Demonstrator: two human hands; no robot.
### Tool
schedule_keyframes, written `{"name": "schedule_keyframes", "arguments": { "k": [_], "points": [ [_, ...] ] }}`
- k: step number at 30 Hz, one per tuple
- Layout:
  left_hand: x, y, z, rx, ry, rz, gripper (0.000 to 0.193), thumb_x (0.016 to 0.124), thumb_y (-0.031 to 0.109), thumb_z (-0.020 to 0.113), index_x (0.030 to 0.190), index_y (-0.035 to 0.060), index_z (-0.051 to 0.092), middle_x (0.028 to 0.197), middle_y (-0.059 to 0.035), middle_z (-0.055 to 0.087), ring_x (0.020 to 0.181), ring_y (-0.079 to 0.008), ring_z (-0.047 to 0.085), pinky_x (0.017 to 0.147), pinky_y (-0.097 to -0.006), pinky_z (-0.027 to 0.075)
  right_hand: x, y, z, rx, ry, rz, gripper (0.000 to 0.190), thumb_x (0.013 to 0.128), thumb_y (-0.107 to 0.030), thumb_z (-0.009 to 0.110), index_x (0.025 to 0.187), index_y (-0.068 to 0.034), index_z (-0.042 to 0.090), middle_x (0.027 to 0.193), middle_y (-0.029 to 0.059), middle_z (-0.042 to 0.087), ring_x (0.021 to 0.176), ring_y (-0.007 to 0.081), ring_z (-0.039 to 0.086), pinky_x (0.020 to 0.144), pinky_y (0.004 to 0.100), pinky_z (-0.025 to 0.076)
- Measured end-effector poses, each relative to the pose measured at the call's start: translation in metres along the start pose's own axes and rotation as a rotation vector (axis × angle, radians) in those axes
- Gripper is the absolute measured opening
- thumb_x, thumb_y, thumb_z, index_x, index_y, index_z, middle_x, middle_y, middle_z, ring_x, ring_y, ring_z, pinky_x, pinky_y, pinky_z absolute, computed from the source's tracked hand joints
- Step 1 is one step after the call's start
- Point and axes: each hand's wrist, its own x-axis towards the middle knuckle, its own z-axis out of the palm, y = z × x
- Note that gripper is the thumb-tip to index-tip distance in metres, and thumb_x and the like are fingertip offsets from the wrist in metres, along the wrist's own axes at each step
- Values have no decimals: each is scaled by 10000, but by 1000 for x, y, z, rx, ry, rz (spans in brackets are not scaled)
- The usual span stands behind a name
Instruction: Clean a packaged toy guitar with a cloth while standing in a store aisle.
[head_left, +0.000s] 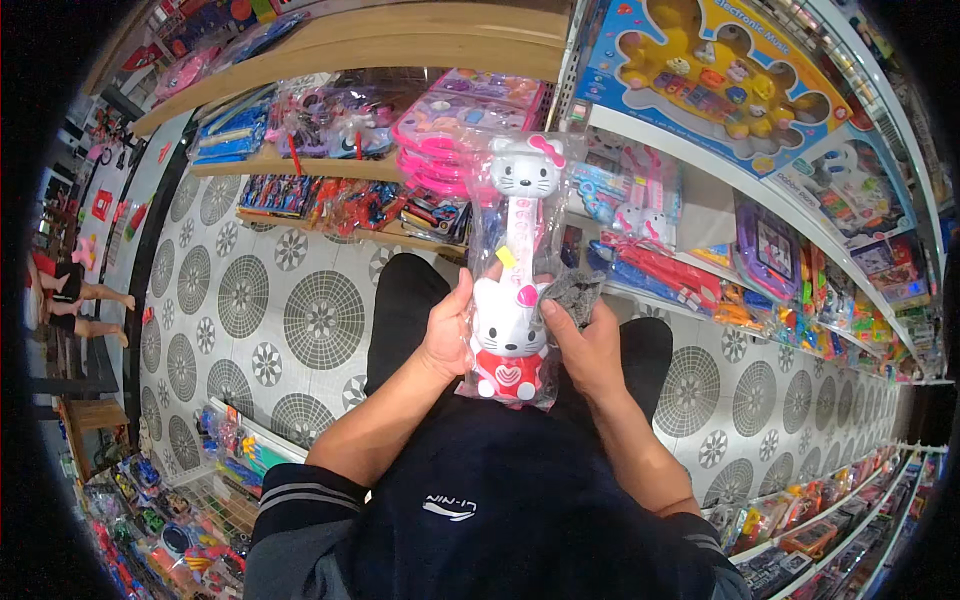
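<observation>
Upright in front of my lap is a white and red plastic toy with a cat's head at each end (511, 330), wrapped in a clear plastic bag. A pink bow sits on each head, and a small yellow sticker (507, 258) is on the wrapping beside the narrow neck. My left hand (452, 330) grips the lower part from the left side. Between the fingers and thumb of my right hand (589, 341) is a crumpled grey cloth (574, 294), pressed against the toy's right side at the lower head.
Wooden shelves (360, 166) with bagged toys and pink cases (469, 120) stand ahead. White shelves at the right carry a boxed electronic music toy (720, 82) and a purple toy tablet (765, 244). More toy racks (172, 532) lie behind me. A person's legs (94, 296) show at far left.
</observation>
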Motion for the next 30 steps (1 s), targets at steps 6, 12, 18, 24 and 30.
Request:
{"name": "schedule_keyframes", "arguments": {
  "k": [6,12,18,24,30],
  "points": [
    [-2,-5,-9,-13,34,-21,698,1037,553,305,1562,99,232,1524,-190,398,1377,-326,437,1125,-475,367,-1,10,-13,230,-168,110,405,901,-117,720,1262,3,581,1135,67,666,1009,130,614,901,295,487],
    [3,-10,-6,43,66,-5,689,1042,540,307,1559,91,237,1502,-161,433,1362,-312,459,1127,-463,374,-3,10,-7,171,-143,192,441,894,-68,714,1298,2,552,1168,72,650,1036,130,609,925,305,488],
    [4,-8,0,48,26,-23,694,1040,547,306,1559,91,238,1501,-152,436,1364,-304,458,1128,-469,370,-3,17,-19,326,-191,246,446,907,-43,693,1324,11,545,1209,73,645,1048,134,609,948,305,476],
    [6,-11,0,89,91,-17,667,1049,535,295,1545,90,282,1471,-129,474,1339,-272,488,1115,-454,390,-5,3,-20,434,-92,253,588,1088,-373,324,1532,12,298,1530,152,400,1403,248,381,1163,392,264],
    [3,-18,-2,142,190,23,613,1065,484,321,1510,65,362,1441,-99,503,1297,-225,519,1095,-412,416,-3,6,-4,-425,-210,-181,683,1033,-481,359,1576,-89,225,1598,341,81,1495,435,145,1194,434,153]
  ]
}}
